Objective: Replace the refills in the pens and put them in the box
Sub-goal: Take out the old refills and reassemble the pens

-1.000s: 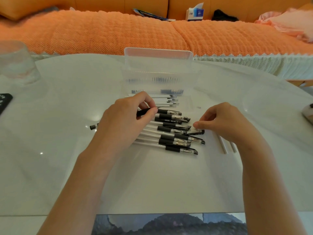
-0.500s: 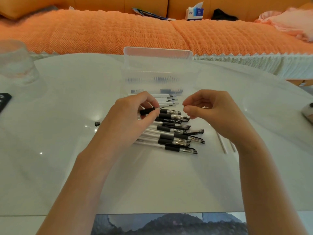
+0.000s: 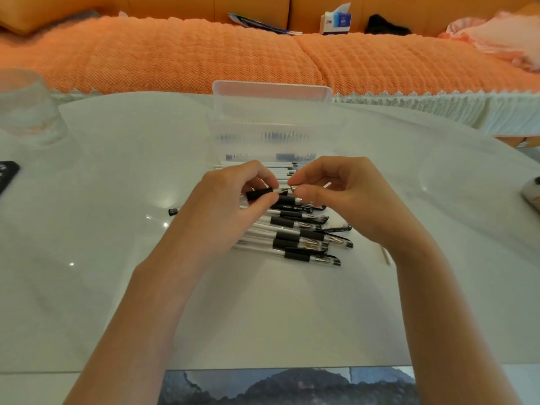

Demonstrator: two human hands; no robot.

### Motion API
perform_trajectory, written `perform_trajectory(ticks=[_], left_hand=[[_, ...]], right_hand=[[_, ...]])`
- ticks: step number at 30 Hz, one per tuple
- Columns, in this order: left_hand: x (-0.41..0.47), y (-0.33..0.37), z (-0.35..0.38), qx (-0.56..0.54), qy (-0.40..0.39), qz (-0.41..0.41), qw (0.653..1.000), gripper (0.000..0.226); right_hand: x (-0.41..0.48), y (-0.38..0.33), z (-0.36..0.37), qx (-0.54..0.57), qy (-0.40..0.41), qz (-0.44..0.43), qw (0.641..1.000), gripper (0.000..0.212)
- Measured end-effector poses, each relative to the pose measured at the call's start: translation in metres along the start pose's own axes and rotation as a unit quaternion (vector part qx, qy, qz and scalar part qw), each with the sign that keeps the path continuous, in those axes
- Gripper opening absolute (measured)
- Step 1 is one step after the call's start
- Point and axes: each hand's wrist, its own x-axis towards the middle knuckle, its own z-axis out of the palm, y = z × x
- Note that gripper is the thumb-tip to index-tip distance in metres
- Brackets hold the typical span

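My left hand (image 3: 230, 197) grips a pen (image 3: 260, 193) by its black grip, held level above the pile. My right hand (image 3: 336, 191) pinches the small tip piece (image 3: 292, 187) at the pen's front end between thumb and forefinger. A thin white stick shows past the right fingers; what it is I cannot tell. Under both hands lie several clear pens with black grips (image 3: 298, 232) side by side on the white table (image 3: 117, 200). Behind them stands the clear plastic box (image 3: 271, 112), lid up, with white refills (image 3: 257, 165) in front of it.
A glass (image 3: 26, 112) stands at the far left and a dark device (image 3: 7, 173) lies at the left edge. A small black cap (image 3: 173, 211) sits left of the pile. Loose white sticks (image 3: 387, 255) lie right of it. An orange sofa (image 3: 175, 54) runs behind the table.
My right hand rose from the table at the right of the pile and moved left to meet the pen's front end. My left hand kept hold of the pen and lifted it slightly.
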Motion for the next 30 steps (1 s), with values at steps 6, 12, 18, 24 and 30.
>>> perform_trajectory(ticks=[6,12,18,24,30], left_hand=[[-0.001,0.001,0.001,-0.012,0.003,0.006,1.000,0.012],[0.001,0.001,0.003,-0.021,0.006,0.006,1.000,0.020],[0.000,0.000,0.003,-0.017,0.011,0.001,1.000,0.019],[0.000,0.000,0.001,-0.036,0.009,0.001,0.999,0.017],[0.000,0.001,-0.001,-0.028,0.013,-0.001,1.000,0.022]], right_hand=[[0.000,0.000,0.005,-0.008,-0.010,0.003,1.000,0.008],[0.002,0.000,0.013,-0.015,-0.021,0.019,0.999,0.023],[0.002,0.000,0.007,0.001,-0.021,0.010,1.000,0.016],[0.002,0.000,0.012,0.003,-0.026,0.029,0.999,0.025],[0.002,-0.001,0.009,0.015,-0.024,0.009,1.000,0.012]])
